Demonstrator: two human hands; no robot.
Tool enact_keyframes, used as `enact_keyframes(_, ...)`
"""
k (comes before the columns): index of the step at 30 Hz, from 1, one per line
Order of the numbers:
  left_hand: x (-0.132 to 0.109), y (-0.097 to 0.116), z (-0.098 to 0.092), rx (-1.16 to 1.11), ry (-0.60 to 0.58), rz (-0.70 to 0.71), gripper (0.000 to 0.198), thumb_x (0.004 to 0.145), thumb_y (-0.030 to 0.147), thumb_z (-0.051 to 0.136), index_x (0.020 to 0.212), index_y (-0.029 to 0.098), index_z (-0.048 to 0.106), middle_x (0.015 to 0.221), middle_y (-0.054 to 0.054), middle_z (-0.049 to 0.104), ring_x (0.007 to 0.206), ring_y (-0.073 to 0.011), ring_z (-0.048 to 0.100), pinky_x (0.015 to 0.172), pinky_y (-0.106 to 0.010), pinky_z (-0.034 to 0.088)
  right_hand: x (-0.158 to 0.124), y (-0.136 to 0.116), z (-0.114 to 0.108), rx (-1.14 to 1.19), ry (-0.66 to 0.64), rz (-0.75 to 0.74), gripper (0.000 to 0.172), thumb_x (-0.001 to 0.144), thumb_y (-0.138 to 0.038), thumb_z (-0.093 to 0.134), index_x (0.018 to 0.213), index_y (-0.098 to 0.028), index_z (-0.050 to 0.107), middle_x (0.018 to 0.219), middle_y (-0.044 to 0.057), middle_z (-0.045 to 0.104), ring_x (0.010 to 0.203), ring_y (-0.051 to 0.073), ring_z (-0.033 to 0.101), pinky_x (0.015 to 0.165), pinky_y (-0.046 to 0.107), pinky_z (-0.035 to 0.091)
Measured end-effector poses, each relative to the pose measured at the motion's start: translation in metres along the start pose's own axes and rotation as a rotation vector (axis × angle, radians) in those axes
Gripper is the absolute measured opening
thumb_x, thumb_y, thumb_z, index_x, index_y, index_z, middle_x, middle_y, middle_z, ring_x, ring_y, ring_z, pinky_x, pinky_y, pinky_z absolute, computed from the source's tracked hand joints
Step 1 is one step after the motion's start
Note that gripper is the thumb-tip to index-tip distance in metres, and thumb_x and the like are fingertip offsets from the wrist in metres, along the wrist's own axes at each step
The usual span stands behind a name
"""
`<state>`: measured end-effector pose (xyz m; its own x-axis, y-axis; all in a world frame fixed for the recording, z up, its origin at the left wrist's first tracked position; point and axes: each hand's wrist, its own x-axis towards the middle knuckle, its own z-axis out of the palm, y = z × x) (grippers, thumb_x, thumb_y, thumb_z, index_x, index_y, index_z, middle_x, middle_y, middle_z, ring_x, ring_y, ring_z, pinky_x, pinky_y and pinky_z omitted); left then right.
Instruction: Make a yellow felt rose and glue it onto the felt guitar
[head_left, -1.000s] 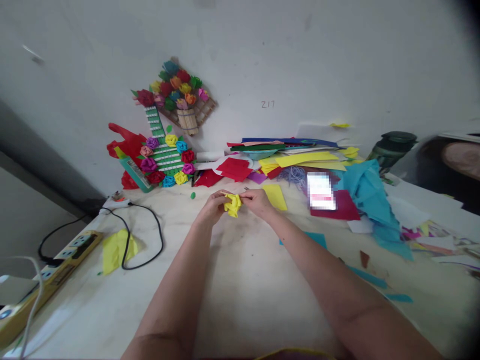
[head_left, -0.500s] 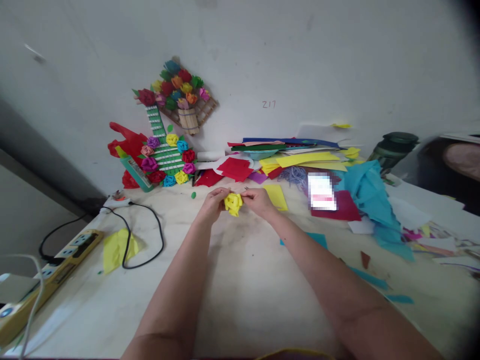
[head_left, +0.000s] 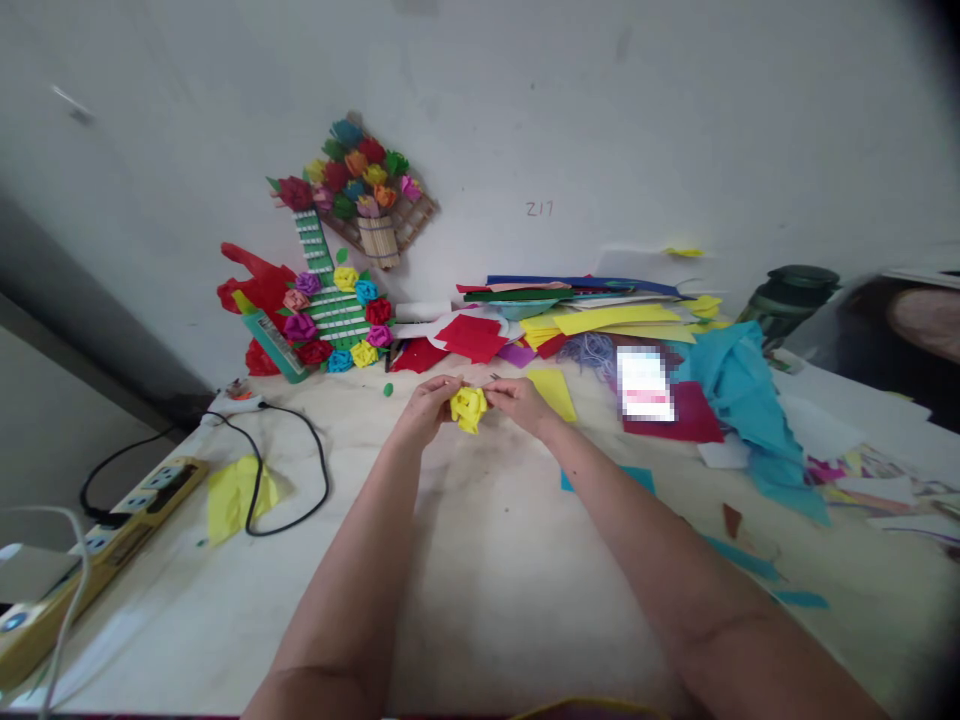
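A small yellow paper flower (head_left: 469,407) is held just above the white table (head_left: 480,580), pinched from both sides. My left hand (head_left: 425,405) grips its left side with curled fingers. My right hand (head_left: 519,401) pinches its right side, and a thin stick tip shows above those fingers. A flat yellow paper piece (head_left: 553,392) lies just right of my right hand. Both forearms reach forward from the bottom of the view.
Paper-rose crafts (head_left: 337,320) lean on the wall at the back left. A pile of coloured sheets (head_left: 585,315) and a teal sheet (head_left: 742,400) lie at right. A power strip (head_left: 112,520), black cable (head_left: 300,470) and crumpled yellow paper (head_left: 236,495) sit at left. A green bottle (head_left: 787,295) stands far right.
The yellow flower has been drawn tighter and rounder between my fingers; the hands stay almost in place.
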<state>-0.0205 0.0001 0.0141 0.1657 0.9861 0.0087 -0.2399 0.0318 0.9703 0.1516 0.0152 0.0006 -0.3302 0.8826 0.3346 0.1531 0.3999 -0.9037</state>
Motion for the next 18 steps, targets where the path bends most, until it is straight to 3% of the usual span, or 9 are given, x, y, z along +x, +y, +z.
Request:
enact_keyframes(10,0.0007,0.0007,-0.002,-0.045,-0.061,-0.008,0.025,0.065,0.032,0.063,0.081,0.013,0.062,0.066,-0.003,0.059,0.053,-0.0106,0.054,0.044,-0.02,0.039,0.0018,0.0053,-0.0037,-0.098,-0.026,-0.079,0.023,0.073,-0.03,0.051,0.073,-0.014,0.068,0.065,0.002,0.06,0.065,0.013,0.054,0.061,0.023,0.042)
enact_keyframes(14,0.0012,0.0036,-0.0063,-0.069,-0.176,-0.015,0.031,0.058,0.02,0.062,0.088,0.014,0.062,0.074,-0.005,0.061,0.059,-0.0128,0.056,0.049,-0.022,0.041,0.0016,0.002,-0.0035,-0.089,0.008,-0.106,0.022,0.072,-0.028,0.051,0.074,-0.015,0.068,0.064,0.001,0.059,0.063,0.012,0.053,0.059,0.022,0.042)
enact_keyframes(18,-0.001,0.0048,-0.0052,-0.016,-0.181,-0.018,0.034,0.054,0.013,0.062,0.088,0.013,0.062,0.078,-0.005,0.062,0.061,-0.0119,0.056,0.051,-0.021,0.04,0.0015,-0.0001,-0.0022,-0.102,0.01,-0.156,0.021,0.073,-0.024,0.05,0.071,-0.016,0.069,0.065,0.001,0.059,0.063,0.011,0.053,0.06,0.022,0.042)
